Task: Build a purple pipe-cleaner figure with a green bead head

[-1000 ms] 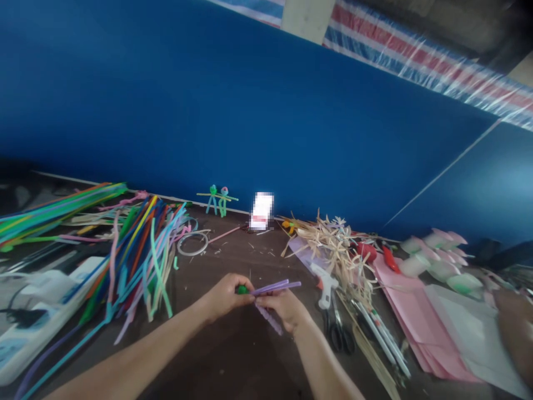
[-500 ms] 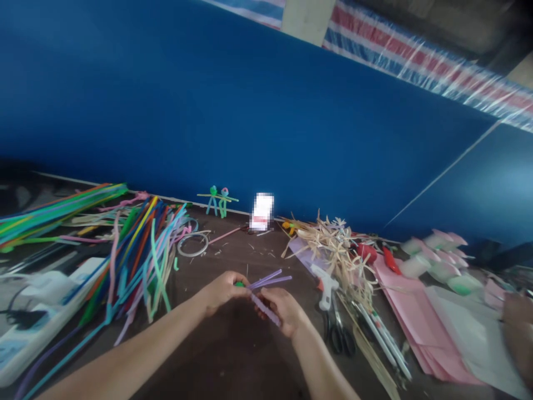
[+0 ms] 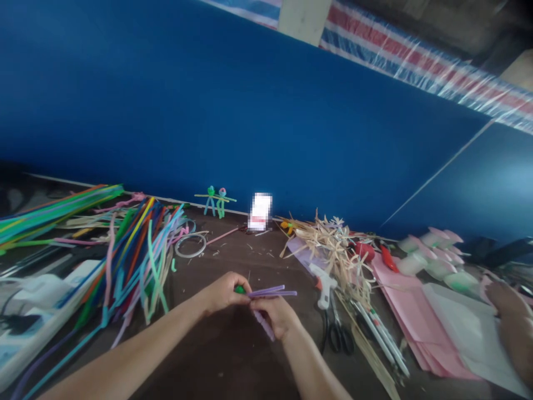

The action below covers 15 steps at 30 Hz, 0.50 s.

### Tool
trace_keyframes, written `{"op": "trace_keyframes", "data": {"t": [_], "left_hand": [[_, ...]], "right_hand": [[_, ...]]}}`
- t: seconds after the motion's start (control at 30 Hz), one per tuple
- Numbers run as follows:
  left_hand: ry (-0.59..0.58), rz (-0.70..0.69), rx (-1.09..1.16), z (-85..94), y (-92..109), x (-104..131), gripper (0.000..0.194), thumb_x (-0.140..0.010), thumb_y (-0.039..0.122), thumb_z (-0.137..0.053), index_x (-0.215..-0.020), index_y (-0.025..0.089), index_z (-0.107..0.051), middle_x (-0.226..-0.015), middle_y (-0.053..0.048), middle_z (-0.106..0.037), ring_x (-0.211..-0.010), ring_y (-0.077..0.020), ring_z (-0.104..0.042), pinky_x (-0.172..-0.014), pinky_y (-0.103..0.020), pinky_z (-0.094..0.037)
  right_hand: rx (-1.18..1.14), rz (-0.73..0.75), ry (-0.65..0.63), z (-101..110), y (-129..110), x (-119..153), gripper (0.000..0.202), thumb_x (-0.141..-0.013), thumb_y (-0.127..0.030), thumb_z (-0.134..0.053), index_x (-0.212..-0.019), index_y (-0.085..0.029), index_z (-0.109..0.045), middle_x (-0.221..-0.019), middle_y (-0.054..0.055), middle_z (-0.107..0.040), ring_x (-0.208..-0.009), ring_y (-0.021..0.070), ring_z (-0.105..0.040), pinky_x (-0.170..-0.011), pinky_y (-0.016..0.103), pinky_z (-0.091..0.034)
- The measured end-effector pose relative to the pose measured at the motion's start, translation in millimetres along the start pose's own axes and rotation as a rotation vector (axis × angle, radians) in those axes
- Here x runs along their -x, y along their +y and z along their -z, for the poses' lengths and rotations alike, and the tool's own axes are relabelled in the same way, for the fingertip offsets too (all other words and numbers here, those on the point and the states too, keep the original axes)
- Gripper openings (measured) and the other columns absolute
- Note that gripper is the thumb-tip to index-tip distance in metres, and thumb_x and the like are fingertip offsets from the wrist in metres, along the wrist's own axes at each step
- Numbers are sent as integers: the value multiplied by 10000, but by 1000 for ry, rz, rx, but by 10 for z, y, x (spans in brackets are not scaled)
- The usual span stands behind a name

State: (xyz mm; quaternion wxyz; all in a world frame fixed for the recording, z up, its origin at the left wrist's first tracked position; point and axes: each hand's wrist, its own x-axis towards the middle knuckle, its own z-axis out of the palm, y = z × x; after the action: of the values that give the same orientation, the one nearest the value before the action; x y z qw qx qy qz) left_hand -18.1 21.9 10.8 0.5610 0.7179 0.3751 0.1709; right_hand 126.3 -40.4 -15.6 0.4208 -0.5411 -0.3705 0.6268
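The purple pipe cleaners (image 3: pixel 272 291) are pinched between both hands just above the brown table (image 3: pixel 233 355), near its front middle. The left hand (image 3: pixel 225 291) has its fingers closed on the end of the strands, where a small green piece (image 3: pixel 240 289) shows at the fingertips. The right hand (image 3: pixel 277 316) meets it from the other side, fingers closed on the same strands, with a fuzzy purple length running down across its palm. 2 free purple ends stick out past the right hand, pointing toward the glue gun.

The white glue gun (image 3: pixel 322 284) lies just beyond those ends, with black-handled scissors (image 3: pixel 335 333) nearer the table's front edge than it. Behind the glue gun, toward the blue wall (image 3: pixel 250 111), sits a heap of straw-coloured strips (image 3: pixel 337 250). On the far side of the glue gun from the hands lie pink paper sheets (image 3: pixel 400 311), then white sheets, with another person's hand (image 3: pixel 512 316) resting there at the picture's edge.

On the opposite side of the hands from the glue gun, a big loose pile of pipe cleaners in many colours (image 3: pixel 137 250) spreads over the table. 2 small stick figures (image 3: pixel 215 201) made of pipe cleaners stand against the wall, well behind the hands, and a ring of wire (image 3: pixel 190 245) lies between them and the pile.
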Motion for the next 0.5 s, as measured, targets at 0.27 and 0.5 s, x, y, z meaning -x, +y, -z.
{"op": "trace_keyframes", "data": {"t": [0.27,0.5], "left_hand": [[46,46,101,26,-23,27,194,-551,277,-662,-673,128,-641,-558,33,-550,-571,-113,-465,-566,-207,-337],[71,270,808,-99,-179,42,325,-644,431,-620,-815,156,-590,-740,-16,-606,-693,-133,-533,-643,-259,-397]], "right_hand": [[-131,-11,49,-57,-6,-5,135,-510,-239,-653,-503,-149,-553,-440,-49,-476,-428,72,-400,-456,200,-295],[-86,94,142,-12,5,-63,174,-598,-301,-635,-561,-139,-584,-447,-57,-449,-422,59,-341,-435,194,-225]]}}
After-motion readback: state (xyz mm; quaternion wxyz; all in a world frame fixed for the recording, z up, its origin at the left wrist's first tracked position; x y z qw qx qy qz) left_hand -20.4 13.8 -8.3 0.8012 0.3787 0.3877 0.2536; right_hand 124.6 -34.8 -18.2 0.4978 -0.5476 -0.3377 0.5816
